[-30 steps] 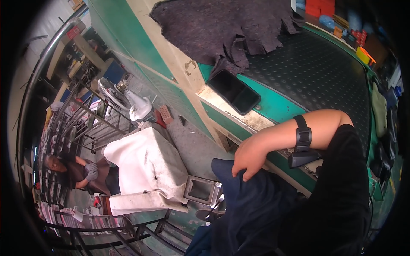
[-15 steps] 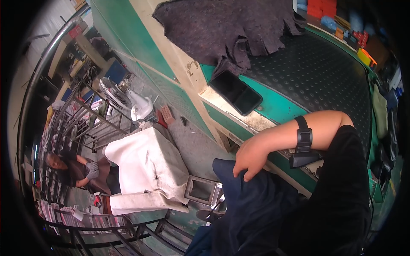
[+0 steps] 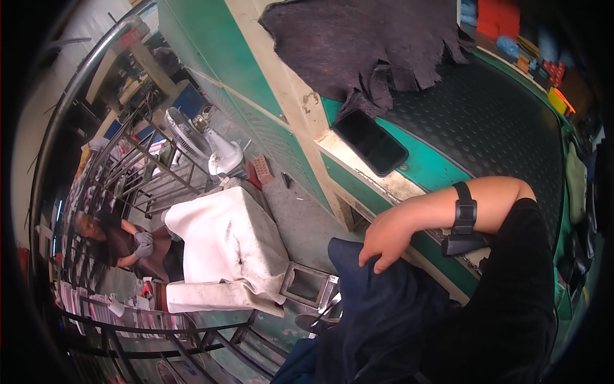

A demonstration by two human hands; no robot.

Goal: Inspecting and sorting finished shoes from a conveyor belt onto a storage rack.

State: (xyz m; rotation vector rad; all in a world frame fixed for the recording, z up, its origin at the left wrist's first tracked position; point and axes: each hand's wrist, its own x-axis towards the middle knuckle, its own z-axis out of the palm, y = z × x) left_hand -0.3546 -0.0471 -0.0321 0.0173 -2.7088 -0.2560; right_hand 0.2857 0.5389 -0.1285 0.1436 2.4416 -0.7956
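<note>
My right hand (image 3: 387, 239) rests palm down on navy trousers (image 3: 384, 307), at the knee. Its fingers hang loosely over the cloth, slightly apart, and nothing shows in them. A black strap with a small black device (image 3: 465, 217) circles that forearm. My left hand is out of sight. Beyond the right forearm, a black phone (image 3: 371, 142) lies screen up on the green and worn pale edge of a machine. Above the phone, a ragged dark brown leather hide (image 3: 364, 48) drapes over the machine's black studded bed (image 3: 473, 115).
To the left stands something boxy under a stained white cover (image 3: 227, 243), beside a metal frame (image 3: 306, 285). A white fan (image 3: 192, 137) and a perforated brick (image 3: 262, 169) are behind it. Farther left, a person with gloved hands (image 3: 144, 244) is near racks. Dark metal rails (image 3: 211, 339) cross the lower left.
The whole view has shifted a little, so the surroundings sit farther right. My right hand stays on the trousers, and the phone and hide lie as before.
</note>
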